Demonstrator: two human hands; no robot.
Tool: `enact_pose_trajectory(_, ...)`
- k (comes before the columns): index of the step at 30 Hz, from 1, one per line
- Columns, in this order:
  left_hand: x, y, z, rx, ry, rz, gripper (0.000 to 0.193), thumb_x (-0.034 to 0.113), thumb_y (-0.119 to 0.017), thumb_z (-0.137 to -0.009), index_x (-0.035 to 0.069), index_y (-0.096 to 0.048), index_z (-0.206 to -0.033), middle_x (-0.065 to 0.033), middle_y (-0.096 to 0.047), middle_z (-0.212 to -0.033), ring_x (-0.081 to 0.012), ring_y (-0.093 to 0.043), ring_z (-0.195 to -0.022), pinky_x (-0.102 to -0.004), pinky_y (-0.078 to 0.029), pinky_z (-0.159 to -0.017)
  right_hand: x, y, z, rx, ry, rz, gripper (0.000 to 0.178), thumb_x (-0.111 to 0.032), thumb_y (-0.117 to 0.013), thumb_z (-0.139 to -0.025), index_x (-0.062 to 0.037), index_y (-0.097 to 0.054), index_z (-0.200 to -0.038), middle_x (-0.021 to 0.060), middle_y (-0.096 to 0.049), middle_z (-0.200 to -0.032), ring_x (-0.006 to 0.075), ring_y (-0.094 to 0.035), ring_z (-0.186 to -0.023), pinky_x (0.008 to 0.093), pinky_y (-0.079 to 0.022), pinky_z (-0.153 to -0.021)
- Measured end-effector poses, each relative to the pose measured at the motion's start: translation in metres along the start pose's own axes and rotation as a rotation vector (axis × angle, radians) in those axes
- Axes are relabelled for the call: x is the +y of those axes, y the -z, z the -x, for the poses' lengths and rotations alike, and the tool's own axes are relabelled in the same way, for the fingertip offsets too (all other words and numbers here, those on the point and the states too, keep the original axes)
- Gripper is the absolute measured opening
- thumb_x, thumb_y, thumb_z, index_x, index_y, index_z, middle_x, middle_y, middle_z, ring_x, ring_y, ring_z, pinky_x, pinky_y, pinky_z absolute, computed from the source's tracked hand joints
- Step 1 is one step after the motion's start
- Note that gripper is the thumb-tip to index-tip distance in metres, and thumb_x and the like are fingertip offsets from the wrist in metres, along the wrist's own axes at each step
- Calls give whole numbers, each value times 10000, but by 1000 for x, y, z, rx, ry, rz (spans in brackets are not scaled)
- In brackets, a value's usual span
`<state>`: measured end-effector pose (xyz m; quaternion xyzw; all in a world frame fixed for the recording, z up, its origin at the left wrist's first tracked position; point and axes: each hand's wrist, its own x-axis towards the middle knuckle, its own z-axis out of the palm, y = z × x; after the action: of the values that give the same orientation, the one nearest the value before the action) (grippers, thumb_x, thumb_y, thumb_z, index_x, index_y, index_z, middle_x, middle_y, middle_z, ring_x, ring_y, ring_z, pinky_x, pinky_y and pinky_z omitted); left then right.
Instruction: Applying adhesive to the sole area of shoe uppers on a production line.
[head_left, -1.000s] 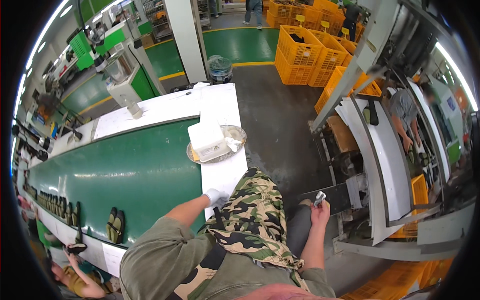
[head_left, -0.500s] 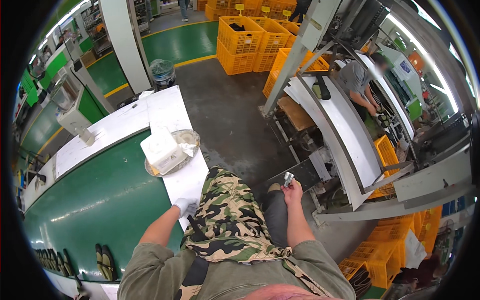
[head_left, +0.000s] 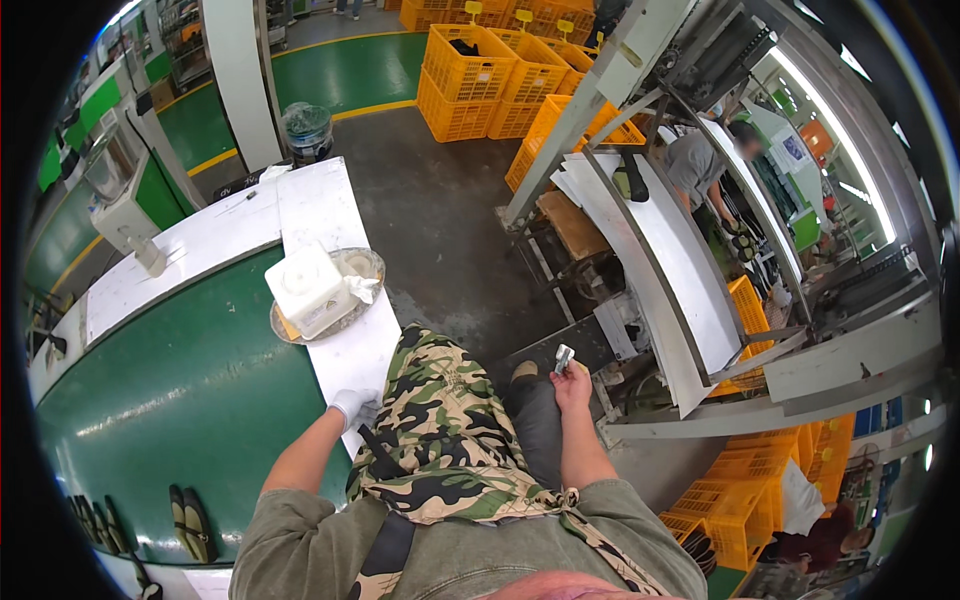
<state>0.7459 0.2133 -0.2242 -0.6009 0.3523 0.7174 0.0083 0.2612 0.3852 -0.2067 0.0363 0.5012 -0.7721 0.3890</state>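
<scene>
A tray (head_left: 362, 262) sat on the table (head_left: 200, 380) at the left, a box (head_left: 308, 290) in it; crates (head_left: 480, 70) stood beyond; a conveyor (head_left: 650, 260) ran at the right.

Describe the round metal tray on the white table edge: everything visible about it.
The round metal tray is shallow, silvery and dull, lying flat on the white table edge beside the green belt. A white plastic jug covers its left half; a crumpled white cloth lies by the jug. Neither hand touches it.
</scene>
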Motion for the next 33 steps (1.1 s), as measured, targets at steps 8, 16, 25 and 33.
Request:
enact_pose_trajectory(8, -14, 5, -16, -50, -51, 118, 316, 365, -651, -859, 62, -689, -780, -92, -684, -756, -263, -652, -628, -390, -540, -615, -5, 0, 19, -11, -52, -35, 60, -131, -646, -885, -94, -608, -913, 79, -630, -800, 237, -612, -708, 440, -530, -644)
enact_pose_trajectory(16, -12, 4, -14, -5, -17, 45, 340, 372, -670, -867, 52, -668, -752, -124, -666, -736, -275, -643, -623, -400, -535, -595, 0, 3, 11, -40, -21, -60, 53, -143, -642, -891, -99, -623, -914, 76, -644, -829, 235, -613, -745, 450, -526, -701)
enact_pose_trajectory(25, -4, 0, -3, 0, -18, 86, 349, 375, -667, -872, 52, -652, -739, -117, -657, -712, -275, -626, -594, -401, -527, -584, 3, 0, 12, -45, 5, -72, 49, -147, -643, -892, -103, -636, -913, 69, -651, -838, 235, -614, -741, 459, -528, -711)
enact_pose_trajectory(33, -8, 2, -10, -12, -14, 102, 352, 371, -665, -876, 44, -648, -748, -133, -662, -739, -290, -631, -631, -424, -530, -622, 3, 0, 11, -37, 13, -83, 63, -168, -633, -909, -111, -611, -924, 60, -649, -843, 235, -616, -748, 464, -526, -716)
